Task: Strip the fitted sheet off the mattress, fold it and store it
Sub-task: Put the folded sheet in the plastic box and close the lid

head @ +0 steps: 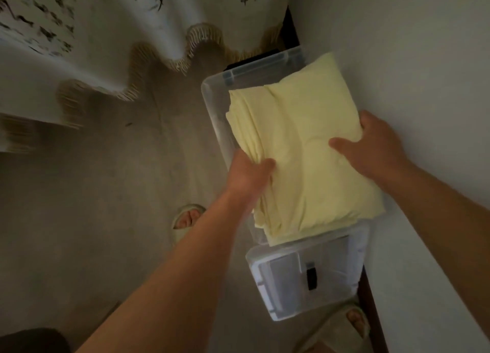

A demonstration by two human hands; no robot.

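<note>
Holding the folded sheet (305, 146) from both sides, the two hands keep it over an open clear plastic box (212, 106) that stands on the floor (106, 193) close to a white wall (411, 61). The left hand (249, 175) grips the left edge of the pale yellow bundle, with the thumb pressed on top and the fingers hidden under the cloth. The right hand (376, 146) grips the right edge, thumb on top and fingers curled around the side next to the wall. Whether the sheet already rests inside the box or is a little above it, I cannot tell. The clear lid (299, 278) lies at the near end of the box. A fringed bedspread (119, 34) hangs down at the upper left. Two feet in light slippers (185, 220) stand on the floor.
</note>
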